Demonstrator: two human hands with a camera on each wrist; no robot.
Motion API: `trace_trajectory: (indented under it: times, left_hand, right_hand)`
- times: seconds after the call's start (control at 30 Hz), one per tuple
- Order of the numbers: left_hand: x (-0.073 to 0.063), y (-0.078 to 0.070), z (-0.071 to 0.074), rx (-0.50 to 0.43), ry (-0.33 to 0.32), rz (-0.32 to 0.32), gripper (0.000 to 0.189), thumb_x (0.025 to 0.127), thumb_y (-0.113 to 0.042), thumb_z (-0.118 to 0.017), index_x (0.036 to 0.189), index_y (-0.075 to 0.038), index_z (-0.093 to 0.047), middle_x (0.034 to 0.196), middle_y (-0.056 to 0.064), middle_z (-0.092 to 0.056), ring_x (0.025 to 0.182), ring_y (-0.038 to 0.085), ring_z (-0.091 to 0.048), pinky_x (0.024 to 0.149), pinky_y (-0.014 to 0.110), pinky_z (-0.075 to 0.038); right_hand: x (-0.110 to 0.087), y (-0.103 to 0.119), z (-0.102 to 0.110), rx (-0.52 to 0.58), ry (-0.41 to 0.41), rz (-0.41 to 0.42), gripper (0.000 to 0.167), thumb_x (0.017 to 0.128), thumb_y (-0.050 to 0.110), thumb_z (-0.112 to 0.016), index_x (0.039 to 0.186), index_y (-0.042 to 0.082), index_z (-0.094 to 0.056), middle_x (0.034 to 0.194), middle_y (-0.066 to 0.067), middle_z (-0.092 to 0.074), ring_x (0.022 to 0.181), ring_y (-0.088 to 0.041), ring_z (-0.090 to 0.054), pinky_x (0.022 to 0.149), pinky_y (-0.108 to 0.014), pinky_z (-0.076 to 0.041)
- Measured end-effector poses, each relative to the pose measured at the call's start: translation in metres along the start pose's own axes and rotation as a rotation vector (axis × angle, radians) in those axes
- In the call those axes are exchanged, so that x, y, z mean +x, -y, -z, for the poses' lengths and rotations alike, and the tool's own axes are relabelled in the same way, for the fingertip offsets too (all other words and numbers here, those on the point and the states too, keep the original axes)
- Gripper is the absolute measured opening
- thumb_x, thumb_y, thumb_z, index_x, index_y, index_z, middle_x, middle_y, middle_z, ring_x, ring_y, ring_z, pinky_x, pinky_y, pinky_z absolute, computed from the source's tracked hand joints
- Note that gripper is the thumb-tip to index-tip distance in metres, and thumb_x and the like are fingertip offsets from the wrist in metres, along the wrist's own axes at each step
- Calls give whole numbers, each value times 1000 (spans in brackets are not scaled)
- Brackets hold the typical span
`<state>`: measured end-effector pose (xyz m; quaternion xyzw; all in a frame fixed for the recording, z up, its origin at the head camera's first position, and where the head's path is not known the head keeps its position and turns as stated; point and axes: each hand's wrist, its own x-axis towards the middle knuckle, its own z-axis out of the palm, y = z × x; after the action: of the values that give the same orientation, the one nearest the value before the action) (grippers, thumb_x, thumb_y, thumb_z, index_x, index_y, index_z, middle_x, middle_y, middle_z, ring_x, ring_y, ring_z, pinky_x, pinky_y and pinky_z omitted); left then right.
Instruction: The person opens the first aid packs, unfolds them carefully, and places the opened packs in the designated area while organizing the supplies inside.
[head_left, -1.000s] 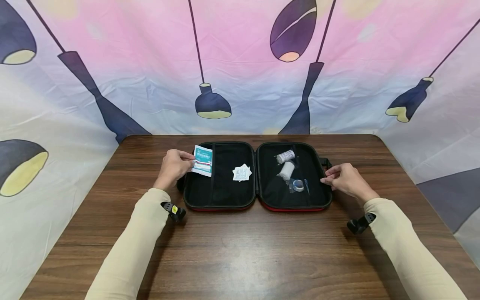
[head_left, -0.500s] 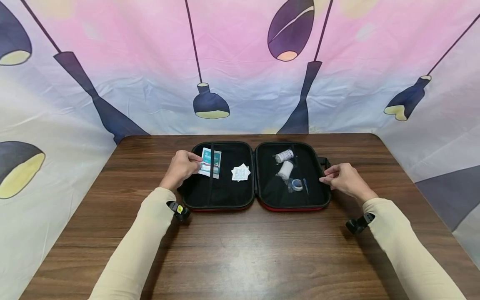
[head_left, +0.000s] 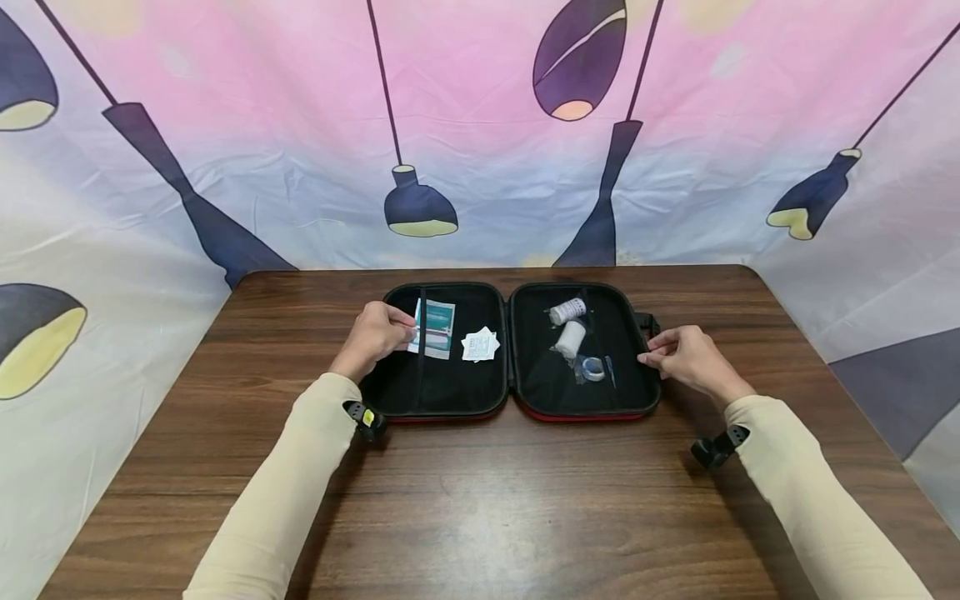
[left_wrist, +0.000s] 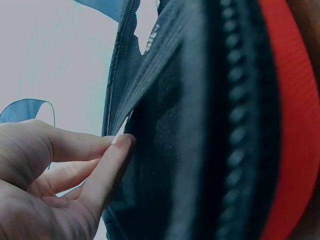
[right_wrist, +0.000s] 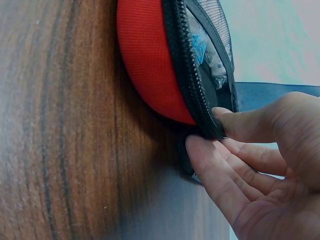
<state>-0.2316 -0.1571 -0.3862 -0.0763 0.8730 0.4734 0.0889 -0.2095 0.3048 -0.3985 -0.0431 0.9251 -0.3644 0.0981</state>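
Note:
A black-lined zip case [head_left: 465, 392] with a red outside lies unfolded flat on the table. In its left half, my left hand [head_left: 375, 333] pinches the left edge of a flat teal-and-white packet [head_left: 441, 327] between thumb and fingers. A black elastic strap [head_left: 420, 379] crosses over that packet. In the left wrist view only a thin white edge of the packet [left_wrist: 121, 130] shows at the fingertips. My right hand [head_left: 688, 358] grips the zipped rim [right_wrist: 197, 82] at the right end of the case, thumb inside and fingers outside.
Small white packets [head_left: 480, 344] lie right of the strap. The case's right half holds two wrapped white rolls, one upper [head_left: 567, 312] and one lower [head_left: 571, 339], plus a clear-bagged ring-shaped item [head_left: 593, 369]. Under everything is a wooden table [head_left: 480, 500]; a printed cloth [head_left: 315, 208] hangs behind.
My left hand has moved right with the teal-and-white packet, which has slid from the strap's left side to beneath it, mostly to its right. My right hand keeps its grip on the rim.

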Motion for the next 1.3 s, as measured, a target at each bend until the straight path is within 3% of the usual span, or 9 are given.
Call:
trace_trajectory:
  times: [0.5,0.83,1.0,1.3]
  left_hand:
    - [-3,3,3,-11,25,-1,27,98,4,-58,124,9,-63,123,26,-64,108,35,-69,89,39,-58]
    - [-5,-4,10,16,-16,-38,25,99,-6,-63,121,6,-65,118,24,-68,103,34,-70,90,40,-57]
    - [-7,-15,3,78,29,-61,23,98,-9,-66,118,1,-69,113,19,-72,101,31,-71,92,44,-56]
    - [-3,-24,-19,168,105,-96,20,96,-9,-70,113,-2,-73,109,14,-72,97,26,-69,86,40,-57]
  right_hand:
    - [2,2,-1,2,3,-5,41,97,19,-71,117,-16,-63,99,-23,-69,71,-21,-70,69,-38,-60]
    - [-1,2,0,1,-1,-2,40,98,18,-70,118,-16,-63,99,-22,-69,72,-21,-70,68,-37,-60]
    - [-1,0,0,-6,-3,-5,40,97,19,-70,117,-15,-63,100,-22,-69,72,-20,-70,68,-36,-60]
    - [-1,-1,0,-5,1,-3,41,97,19,-71,118,-15,-63,102,-23,-69,73,-19,-70,69,-37,-60]
